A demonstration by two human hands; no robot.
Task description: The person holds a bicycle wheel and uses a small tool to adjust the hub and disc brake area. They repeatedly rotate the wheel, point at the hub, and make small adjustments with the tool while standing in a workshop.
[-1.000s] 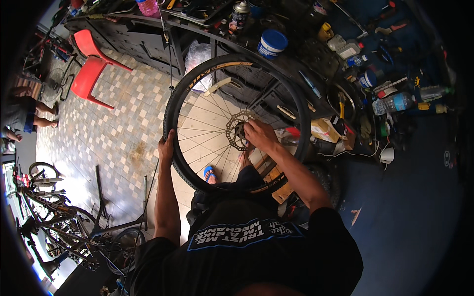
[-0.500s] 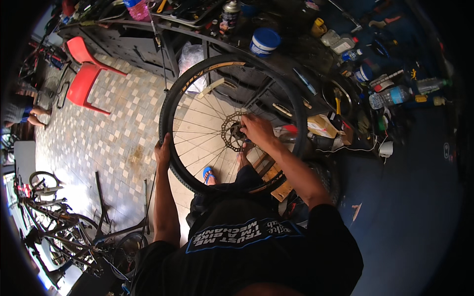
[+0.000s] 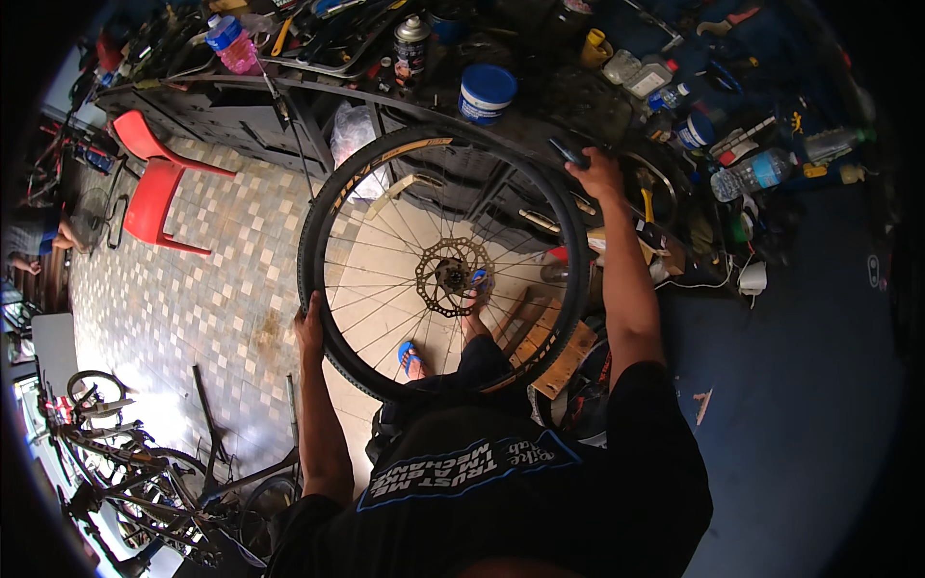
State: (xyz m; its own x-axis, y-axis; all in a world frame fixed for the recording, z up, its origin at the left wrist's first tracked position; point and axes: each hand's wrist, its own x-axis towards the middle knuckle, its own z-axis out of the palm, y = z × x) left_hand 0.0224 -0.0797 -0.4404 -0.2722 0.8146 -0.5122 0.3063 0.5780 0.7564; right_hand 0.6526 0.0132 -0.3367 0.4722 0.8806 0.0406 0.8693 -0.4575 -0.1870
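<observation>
A bicycle wheel (image 3: pixel 314 260) with a black tire and a tan label stands before me, its spokes and disc brake rotor (image 3: pixel 425 279) facing up toward me. My left hand (image 3: pixel 308 332) grips the tire at its left side, the fingers partly hidden behind the rubber. On the bench edge past the wheel's upper right, my right hand (image 3: pixel 601 176) has its fingers closed around the near end of a slim blue tool (image 3: pixel 562 149). The exact kind of that tool cannot be made out. Nothing of mine touches the hub now.
A workbench (image 3: pixel 385 96) runs along the far side, crowded with a blue-lidded tub (image 3: pixel 488 93), a spray can (image 3: pixel 411 43) and plastic bottles (image 3: pixel 752 178). A red chair (image 3: pixel 154 197) stands left on the tiled floor. Bicycles (image 3: pixel 135 462) lie lower left. Another person's legs (image 3: pixel 67 236) show far left.
My right hand has left the wheel's hub and reached right and away to the slim blue tool on the bench. My left hand still holds the tire. The view has shifted slightly.
</observation>
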